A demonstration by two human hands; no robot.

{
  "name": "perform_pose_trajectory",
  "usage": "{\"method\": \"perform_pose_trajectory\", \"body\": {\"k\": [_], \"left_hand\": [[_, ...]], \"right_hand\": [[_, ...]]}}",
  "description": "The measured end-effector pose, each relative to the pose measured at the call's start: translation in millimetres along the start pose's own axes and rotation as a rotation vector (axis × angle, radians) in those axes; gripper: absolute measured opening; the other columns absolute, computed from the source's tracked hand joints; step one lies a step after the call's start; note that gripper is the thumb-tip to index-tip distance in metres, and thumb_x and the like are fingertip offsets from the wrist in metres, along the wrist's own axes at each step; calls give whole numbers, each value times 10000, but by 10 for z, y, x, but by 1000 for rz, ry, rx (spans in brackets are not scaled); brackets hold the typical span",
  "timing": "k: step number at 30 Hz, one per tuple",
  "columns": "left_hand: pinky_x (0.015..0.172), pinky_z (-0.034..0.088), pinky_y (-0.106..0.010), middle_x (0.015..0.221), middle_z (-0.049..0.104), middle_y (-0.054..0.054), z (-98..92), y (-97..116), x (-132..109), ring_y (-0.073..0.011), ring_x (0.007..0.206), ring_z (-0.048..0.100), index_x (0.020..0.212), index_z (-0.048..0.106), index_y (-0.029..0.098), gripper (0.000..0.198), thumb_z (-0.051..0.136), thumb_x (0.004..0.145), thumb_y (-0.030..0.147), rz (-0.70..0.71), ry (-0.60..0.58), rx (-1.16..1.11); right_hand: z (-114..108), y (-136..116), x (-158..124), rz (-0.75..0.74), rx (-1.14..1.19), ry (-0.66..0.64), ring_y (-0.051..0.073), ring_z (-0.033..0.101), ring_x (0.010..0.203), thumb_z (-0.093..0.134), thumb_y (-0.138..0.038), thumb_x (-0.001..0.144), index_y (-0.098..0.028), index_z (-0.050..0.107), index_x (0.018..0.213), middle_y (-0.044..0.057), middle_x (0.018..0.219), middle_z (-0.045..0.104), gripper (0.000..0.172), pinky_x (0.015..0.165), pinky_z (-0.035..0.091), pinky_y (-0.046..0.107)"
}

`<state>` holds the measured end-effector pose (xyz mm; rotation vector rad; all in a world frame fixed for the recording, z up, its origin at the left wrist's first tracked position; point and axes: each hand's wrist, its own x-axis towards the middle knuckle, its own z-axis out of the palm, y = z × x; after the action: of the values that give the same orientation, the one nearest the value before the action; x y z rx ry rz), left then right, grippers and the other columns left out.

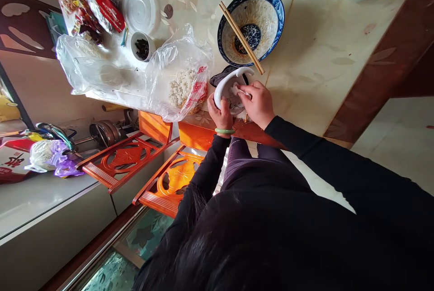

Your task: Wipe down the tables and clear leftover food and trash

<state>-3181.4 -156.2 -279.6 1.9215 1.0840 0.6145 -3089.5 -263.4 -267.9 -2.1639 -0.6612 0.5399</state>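
- Evidently, in the head view, the white vessel sits between the two hands, over the near edge of the table, just below the patterned bowl with chopsticks across it.
- The left hand is wrapped around the vessel's near-left side, thumb at the rim.
- The right hand has its fingers drawn together at the vessel's opening, pinching a pale scrap; whether it is tissue or film, I cannot tell.
- The vessel looks smooth and glossy, probably light and fairly stiff; if ceramic, it could chip, and a wet surface would make it slippery.
- Its thick curved side seems the surest hold, fingers outside and thumb over the rim; the thin hooked end looks a poorer grip.
- The scrap appears soft and nearly weightless, so a light fingertip pinch should suffice.
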Motion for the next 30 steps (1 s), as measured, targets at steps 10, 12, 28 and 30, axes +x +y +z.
{"method": "perform_pose_trajectory", "body": {"k": [10,12,28,30], "left_hand": [[1079,505,-400,1137,679,-89,-77,12,36,-244,1157,660,1167,646,208,414,604,1015,591,19,-19,5],[1106,497,-409,1160,683,-90,-101,30,60,-251,1198,654,1186,649,207,401,633,1005,565,20,-40,23],[1136,467,-429,1215,671,-135,-120,118,52,-277,1215,632,1217,597,193,450,601,1006,591,177,-80,121],[1136,468,-436,1211,671,-145,-119,130,57,-281,1203,631,1221,595,184,459,623,999,585,194,-87,131]], "right_hand": [[1,0,-57,-278,89,-184,290,637,1000,605,-234,993,-190,859,1069,124,1009,709,268,885,529,407],[-89,56,-50,-327,17,-197,307,618,1026,621,-226,981,-184,866,1053,137,998,702,259,902,511,422],[-125,34,-22,-173,-115,-18,319,604,1129,435,-387,1090,-225,692,1469,148,1147,707,485,936,525,420],[-57,45,-72,-147,-109,-25,322,619,1100,454,-357,1073,-216,701,1452,152,1140,712,474,912,536,420]]}}
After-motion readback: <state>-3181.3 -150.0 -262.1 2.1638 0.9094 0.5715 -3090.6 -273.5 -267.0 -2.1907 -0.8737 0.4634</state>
